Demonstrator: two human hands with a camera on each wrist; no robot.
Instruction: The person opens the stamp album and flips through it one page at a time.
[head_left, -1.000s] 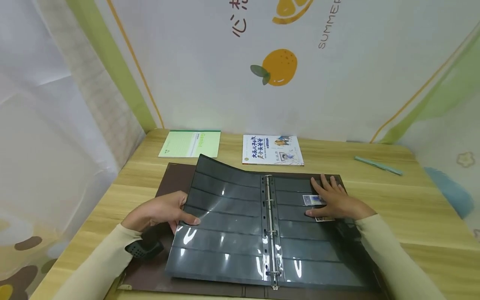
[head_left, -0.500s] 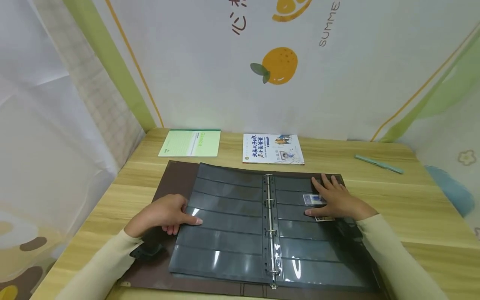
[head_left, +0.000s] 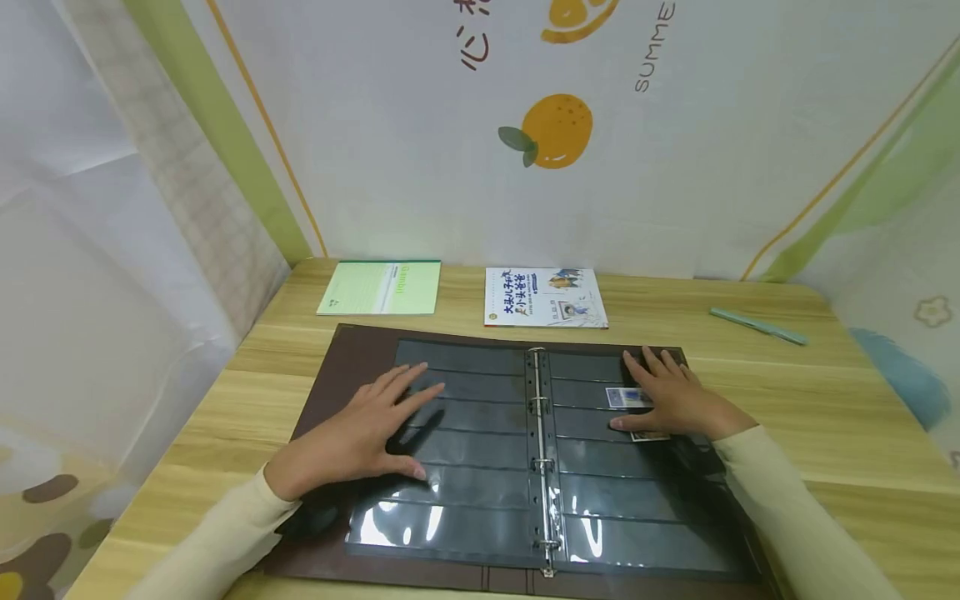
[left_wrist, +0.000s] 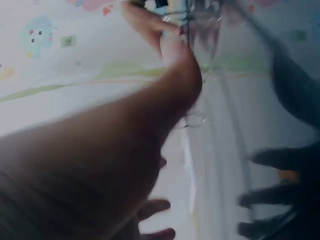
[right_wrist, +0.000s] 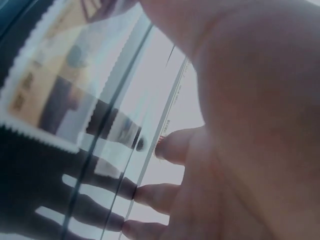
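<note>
While the head view takes in the whole desk [head_left: 825, 400], each wrist view shows little more than its own hand pressed close against glossy plastic. From above, a brown ring binder [head_left: 352, 350] lies open near the front edge of the desk, its dark pocket pages [head_left: 480, 433] spread flat on either side of the metal rings [head_left: 538, 450]. On the left-hand page the left hand [head_left: 360, 433] lies flat, palm down and fingers straight and spread, gripping nothing. The right hand [head_left: 667, 398] rests the same way, fingers extended, on the right-hand page, partly covering two stamps [head_left: 626, 398] tucked in the pocket strips.

Only the right wrist view gives detail of a stamp [right_wrist: 50, 95]: a toothed white border round a yellowish picture, behind the clear strip just beside the palm [right_wrist: 250, 125]. The left wrist view is blurred; the left hand [left_wrist: 125, 150] and its reflection on the shiny page can be made out, little else.

Along the far edge of the desk, seen only from the head, lie a green notebook [head_left: 381, 288], a picture book [head_left: 543, 297] and a pale green pen [head_left: 757, 327].
</note>
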